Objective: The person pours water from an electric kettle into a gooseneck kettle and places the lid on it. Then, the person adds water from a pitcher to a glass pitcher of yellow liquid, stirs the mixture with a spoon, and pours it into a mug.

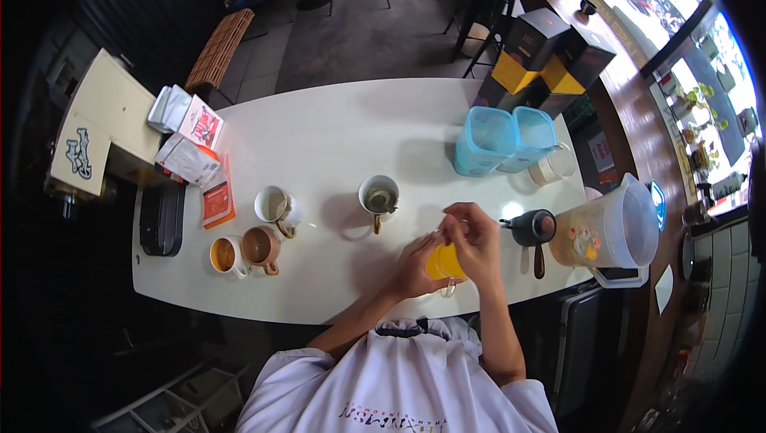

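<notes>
Near the table's front edge, my left hand point(416, 265) is wrapped around the side of a clear glass mug point(446, 265) with yellow contents. My right hand point(476, 238) is over the same mug, its thumb and fingers drawn together at the rim; whether they pinch something small cannot be told. Beyond my hands stands a white mug point(379, 195) with a tan handle, holding liquid and a small object. A black lidded pot point(534, 228) with a wooden handle sits right of my right hand. Farther right is a large plastic pitcher point(604, 229).
Several mugs point(261, 246) stand at the left, near packets point(188, 159), a black tray point(161, 220) and a cream-coloured machine point(90, 128). Blue plastic containers point(486, 141), a whitish jar point(552, 165) and stacked dark boxes point(538, 38) occupy the white table's point(323, 134) far right.
</notes>
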The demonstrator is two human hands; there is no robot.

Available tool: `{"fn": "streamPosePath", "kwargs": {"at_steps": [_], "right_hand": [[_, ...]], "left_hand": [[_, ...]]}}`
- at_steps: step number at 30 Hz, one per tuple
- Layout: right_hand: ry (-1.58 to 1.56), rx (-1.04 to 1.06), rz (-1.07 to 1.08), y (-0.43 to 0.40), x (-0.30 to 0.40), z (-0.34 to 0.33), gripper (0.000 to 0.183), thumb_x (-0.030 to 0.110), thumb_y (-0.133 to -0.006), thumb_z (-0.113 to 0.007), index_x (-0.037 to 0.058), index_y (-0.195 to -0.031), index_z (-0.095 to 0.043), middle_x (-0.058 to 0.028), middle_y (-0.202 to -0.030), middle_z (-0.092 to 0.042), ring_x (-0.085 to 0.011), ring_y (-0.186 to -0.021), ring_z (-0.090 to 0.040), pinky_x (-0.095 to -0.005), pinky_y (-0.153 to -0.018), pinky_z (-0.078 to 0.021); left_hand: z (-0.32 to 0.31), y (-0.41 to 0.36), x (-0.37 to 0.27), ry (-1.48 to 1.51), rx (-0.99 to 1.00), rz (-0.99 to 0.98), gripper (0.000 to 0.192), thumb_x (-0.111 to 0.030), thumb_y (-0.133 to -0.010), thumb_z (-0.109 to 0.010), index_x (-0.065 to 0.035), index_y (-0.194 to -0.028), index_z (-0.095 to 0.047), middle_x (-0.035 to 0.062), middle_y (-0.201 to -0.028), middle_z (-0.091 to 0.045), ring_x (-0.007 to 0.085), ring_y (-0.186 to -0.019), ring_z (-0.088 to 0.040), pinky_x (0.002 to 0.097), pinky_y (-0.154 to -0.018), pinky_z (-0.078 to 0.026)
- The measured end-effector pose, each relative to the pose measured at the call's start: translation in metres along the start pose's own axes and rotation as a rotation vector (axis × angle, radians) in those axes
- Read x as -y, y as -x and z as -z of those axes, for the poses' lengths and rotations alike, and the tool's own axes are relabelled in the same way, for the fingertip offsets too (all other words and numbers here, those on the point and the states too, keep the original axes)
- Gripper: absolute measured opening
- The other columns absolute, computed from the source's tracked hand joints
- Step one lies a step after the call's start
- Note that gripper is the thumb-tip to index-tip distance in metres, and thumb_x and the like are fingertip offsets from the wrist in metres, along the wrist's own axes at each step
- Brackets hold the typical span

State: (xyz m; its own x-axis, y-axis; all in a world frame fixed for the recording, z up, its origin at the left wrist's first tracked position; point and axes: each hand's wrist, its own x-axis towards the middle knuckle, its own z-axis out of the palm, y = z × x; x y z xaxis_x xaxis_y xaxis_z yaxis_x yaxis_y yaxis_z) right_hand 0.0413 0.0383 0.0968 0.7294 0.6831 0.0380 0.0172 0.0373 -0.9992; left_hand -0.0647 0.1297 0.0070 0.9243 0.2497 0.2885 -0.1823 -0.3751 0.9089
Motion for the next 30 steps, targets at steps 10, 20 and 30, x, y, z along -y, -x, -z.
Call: {"fn": "streamPosePath", "kwargs": {"at_steps": [10, 20, 30], "right_hand": [[0.844, -0.512, 0.033, 0.072, 0.001, 0.111, 0.015, -0.001, -0.093, -0.062, -0.0028, -0.107, -0.064, -0.0137, -0.095, -0.063, -0.0217, -0.085, -0.067, -0.0308, -0.074, -0.0525], [1.070, -0.443, -0.072, 0.088, -0.037, 0.132, 0.090, 0.004, -0.089, -0.067, 0.0259, -0.161, -0.017, -0.0245, -0.126, -0.051, -0.0421, -0.087, -0.065, -0.0499, -0.074, -0.0537], [1.005, -0.371, -0.108, 0.072, -0.053, 0.144, 0.092, -0.004, -0.088, -0.058, 0.0236, -0.163, -0.013, -0.0198, -0.079, -0.060, -0.0372, -0.073, -0.064, -0.0457, -0.071, -0.0500]], "left_hand": [[0.006, -0.007, -0.011, -0.059, 0.057, 0.004, 0.084, -0.025, -0.068, -0.092, -0.0058, -0.139, -0.051, 0.0164, -0.138, -0.058, 0.0329, -0.128, -0.057, 0.0422, -0.108, -0.047], [0.006, -0.015, -0.004, -0.003, 0.127, 0.008, 0.085, -0.024, -0.070, -0.092, -0.0035, -0.141, -0.049, 0.0145, -0.136, -0.060, 0.0286, -0.125, -0.060, 0.0399, -0.105, -0.049], [0.010, -0.021, -0.001, 0.083, 0.214, 0.063, 0.086, -0.020, -0.070, -0.092, -0.0049, -0.142, -0.048, 0.0144, -0.141, -0.056, 0.0261, -0.128, -0.057, 0.0385, -0.109, -0.046]]}}
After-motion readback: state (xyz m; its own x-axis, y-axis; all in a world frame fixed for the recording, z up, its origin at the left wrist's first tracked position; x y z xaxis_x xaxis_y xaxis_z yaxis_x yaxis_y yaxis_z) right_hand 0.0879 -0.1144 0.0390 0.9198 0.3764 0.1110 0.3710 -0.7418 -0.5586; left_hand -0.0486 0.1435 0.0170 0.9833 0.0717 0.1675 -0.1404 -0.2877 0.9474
